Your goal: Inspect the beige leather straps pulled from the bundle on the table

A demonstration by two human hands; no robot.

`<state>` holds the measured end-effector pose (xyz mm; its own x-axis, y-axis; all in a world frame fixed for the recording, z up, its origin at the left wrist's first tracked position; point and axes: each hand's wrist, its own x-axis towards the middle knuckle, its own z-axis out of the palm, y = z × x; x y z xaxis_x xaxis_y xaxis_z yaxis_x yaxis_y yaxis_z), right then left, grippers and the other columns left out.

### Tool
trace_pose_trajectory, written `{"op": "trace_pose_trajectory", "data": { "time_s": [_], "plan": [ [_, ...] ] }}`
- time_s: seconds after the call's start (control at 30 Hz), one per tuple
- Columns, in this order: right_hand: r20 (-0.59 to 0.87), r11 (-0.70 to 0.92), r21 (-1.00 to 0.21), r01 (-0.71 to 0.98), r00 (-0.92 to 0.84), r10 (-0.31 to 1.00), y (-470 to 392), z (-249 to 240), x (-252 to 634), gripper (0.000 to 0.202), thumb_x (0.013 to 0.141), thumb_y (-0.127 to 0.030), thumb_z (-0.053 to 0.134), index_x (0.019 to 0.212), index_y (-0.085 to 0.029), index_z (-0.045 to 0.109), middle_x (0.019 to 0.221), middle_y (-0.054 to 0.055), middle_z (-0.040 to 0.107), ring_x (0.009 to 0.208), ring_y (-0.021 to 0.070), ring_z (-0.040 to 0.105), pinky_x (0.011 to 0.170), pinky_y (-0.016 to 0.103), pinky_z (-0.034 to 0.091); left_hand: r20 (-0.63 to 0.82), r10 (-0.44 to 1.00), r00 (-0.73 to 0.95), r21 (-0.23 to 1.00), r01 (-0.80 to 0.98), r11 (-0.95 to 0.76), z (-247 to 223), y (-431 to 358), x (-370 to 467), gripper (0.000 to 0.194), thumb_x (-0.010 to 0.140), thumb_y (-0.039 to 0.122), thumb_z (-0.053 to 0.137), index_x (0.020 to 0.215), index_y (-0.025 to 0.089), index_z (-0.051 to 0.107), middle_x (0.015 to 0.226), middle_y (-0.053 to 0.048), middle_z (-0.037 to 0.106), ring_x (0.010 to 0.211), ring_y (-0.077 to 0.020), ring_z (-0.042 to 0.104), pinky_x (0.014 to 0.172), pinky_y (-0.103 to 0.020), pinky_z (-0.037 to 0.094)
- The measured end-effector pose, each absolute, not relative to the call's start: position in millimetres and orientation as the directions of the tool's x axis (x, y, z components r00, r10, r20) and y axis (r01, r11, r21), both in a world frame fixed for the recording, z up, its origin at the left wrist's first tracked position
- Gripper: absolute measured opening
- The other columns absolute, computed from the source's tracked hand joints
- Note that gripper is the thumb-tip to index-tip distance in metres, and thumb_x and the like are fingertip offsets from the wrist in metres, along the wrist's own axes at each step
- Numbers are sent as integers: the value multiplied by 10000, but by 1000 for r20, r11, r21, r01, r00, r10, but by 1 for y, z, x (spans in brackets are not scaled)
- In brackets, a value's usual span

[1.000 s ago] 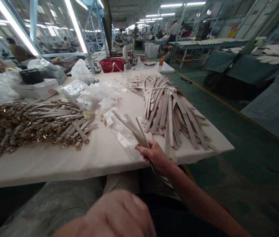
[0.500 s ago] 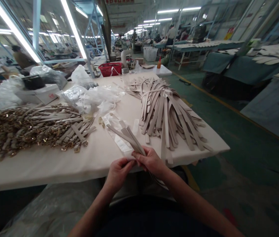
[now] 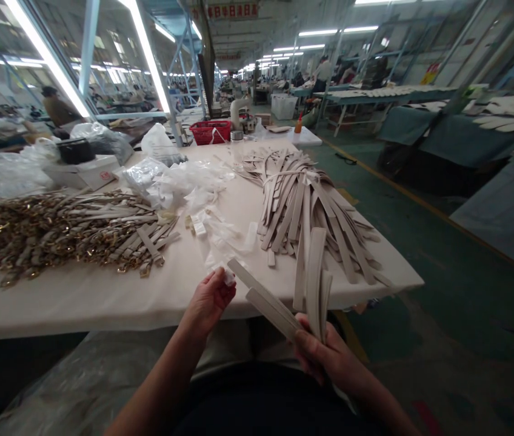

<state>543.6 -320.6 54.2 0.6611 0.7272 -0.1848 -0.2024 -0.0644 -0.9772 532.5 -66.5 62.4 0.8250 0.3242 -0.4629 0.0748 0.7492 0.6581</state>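
Apparently unwrapped, strips (image 3: 315, 278) are gripped in the right hand (image 3: 320, 351), lower right of centre; the left hand (image 3: 211, 297) pinches crumpled plastic (image 3: 229, 277); a strip pile (image 3: 300, 206), centre right, seems left to do.

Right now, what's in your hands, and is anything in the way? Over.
Left fingers pinching clear plastic. Right fingers gripping beige straps, ends splayed. Possibly in the way: strap pile on table.
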Motion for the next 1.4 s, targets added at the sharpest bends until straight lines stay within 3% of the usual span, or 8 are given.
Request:
{"op": "trace_pose_trajectory", "data": {
  "time_s": [0.43, 0.83, 1.03, 1.17, 1.23, 1.33, 1.4],
  "plan": [
    [-121, -152, -988, 0, 605, 787, -332, 37, 532, 401, 913, -564, 533, 800, -179, 531, 592, -32, 522, 470, 81, 419, 434, 187, 311, -453, 392, 800, 663, 8, 748, 67, -61, 538, 173, 770, 232, 782, 799, 141, 639, 694, -17, 710, 587, -119, 671, 560, -208, 550],
    [-106, -220, -970, 102, 637, 764, -323, 37, 532, 354, 928, -502, 533, 798, -173, 545, 627, -37, 517, 556, 108, 459, 514, 207, 351, -407, 356, 841, 703, 39, 710, 66, -65, 528, 349, 603, 241, 900, 833, 141, 657, 727, -17, 706, 586, -113, 649, 573, -205, 550],
    [-159, -229, -973, 32, 625, 764, -307, 46, 537, 374, 916, -532, 549, 798, -178, 538, 633, -33, 530, 540, 102, 470, 490, 199, 357, -365, 314, 877, 788, 111, 606, 61, -66, 520, 363, 533, 298, 925, 729, 121, 677, 602, 8, 643, 493, -78, 564, 504, -174, 476],
    [-209, -180, -978, -109, 605, 768, -289, 46, 545, 334, 890, -514, 588, 904, -182, 556, 603, -64, 499, 436, 80, 405, 400, 194, 312, -361, 189, 913, 824, 218, 522, 55, -87, 511, 317, 593, 311, 877, 776, 98, 728, 622, -34, 671, 532, -111, 576, 516, -196, 453],
    [-170, -156, -985, -79, 644, 746, -284, 48, 547, 316, 813, -432, 701, 962, -179, 586, 663, -61, 530, 504, 92, 457, 459, 200, 373, -345, 159, 925, 839, 228, 495, 52, -100, 506, 265, 605, 268, 857, 776, 106, 735, 697, -58, 705, 619, -151, 614, 614, -243, 499],
    [-73, -185, -979, 81, 710, 700, -281, 53, 547, 456, 662, -283, 832, 1055, -188, 619, 865, -26, 636, 760, 158, 570, 671, 236, 457, -279, 266, 923, 899, 155, 409, 48, -111, 504, 203, 586, 231, 851, 709, 123, 731, 713, -55, 716, 679, -180, 622, 678, -270, 503],
    [-38, -223, -963, 148, 751, 659, -281, 54, 544, 458, 676, -254, 816, 1084, -189, 618, 914, -8, 664, 834, 185, 588, 736, 258, 459, -236, 324, 916, 931, 118, 346, 48, -113, 504, 201, 580, 262, 859, 665, 132, 731, 695, -46, 713, 667, -174, 608, 660, -259, 488]
  ]
}}
